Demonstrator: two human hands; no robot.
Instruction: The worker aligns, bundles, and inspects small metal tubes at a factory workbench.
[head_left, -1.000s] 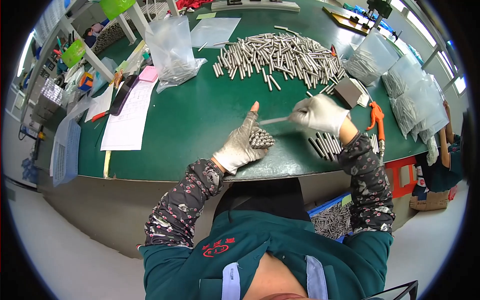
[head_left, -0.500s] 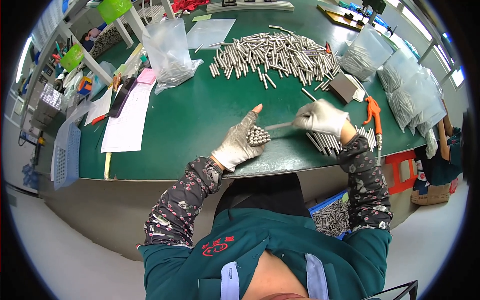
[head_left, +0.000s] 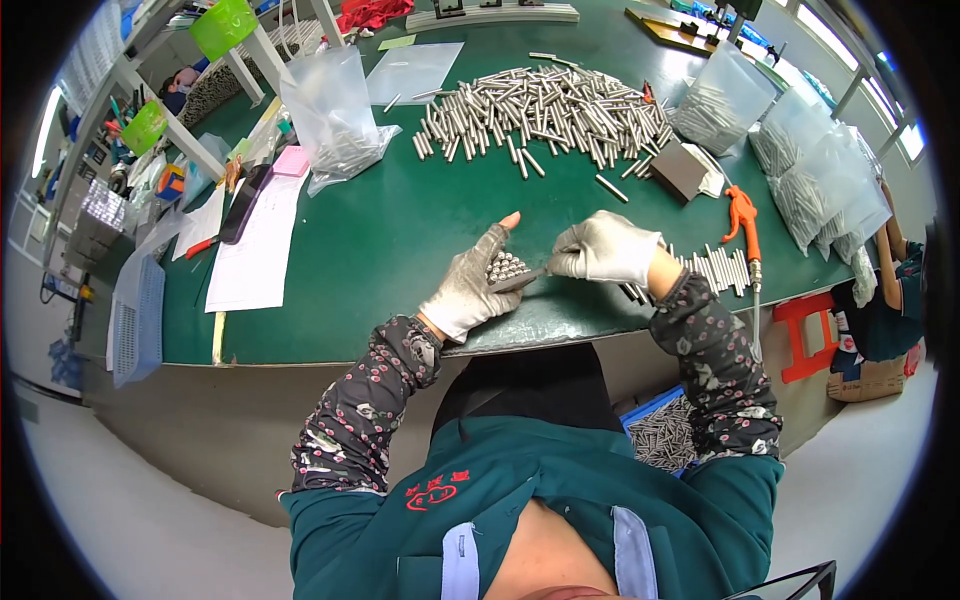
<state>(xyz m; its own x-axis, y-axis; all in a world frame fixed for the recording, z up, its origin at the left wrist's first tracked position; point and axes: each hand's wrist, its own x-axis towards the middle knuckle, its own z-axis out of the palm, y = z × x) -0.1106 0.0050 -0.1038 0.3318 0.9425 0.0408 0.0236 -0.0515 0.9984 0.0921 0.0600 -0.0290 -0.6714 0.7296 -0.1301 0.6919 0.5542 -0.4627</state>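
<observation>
My left hand (head_left: 468, 285), in a pale work glove with a bare thumb tip, is wrapped round a bundle of short metal pins (head_left: 507, 267), their round ends facing right. My right hand (head_left: 607, 248), gloved too, pinches a thin grey strip (head_left: 516, 282) that lies across the lower part of the pin ends. The strip is blurred, so its exact kind does not show. Beside and partly beneath my right wrist is a row of pins (head_left: 718, 269) on the green table (head_left: 400, 225). A large loose heap of pins (head_left: 545, 108) lies farther back.
An orange air blow gun (head_left: 741, 218) and a brown block (head_left: 679, 172) lie at right, near clear bags of pins (head_left: 800, 190). At left are a plastic bag (head_left: 335, 110), paper sheets (head_left: 255, 250) and a blue basket (head_left: 138, 320). A pin-filled blue bin (head_left: 660, 435) stands below the table edge.
My right hand has moved left toward the bundle, and the grey strip has slid over the pin ends. My left hand keeps its hold in nearly the same place.
</observation>
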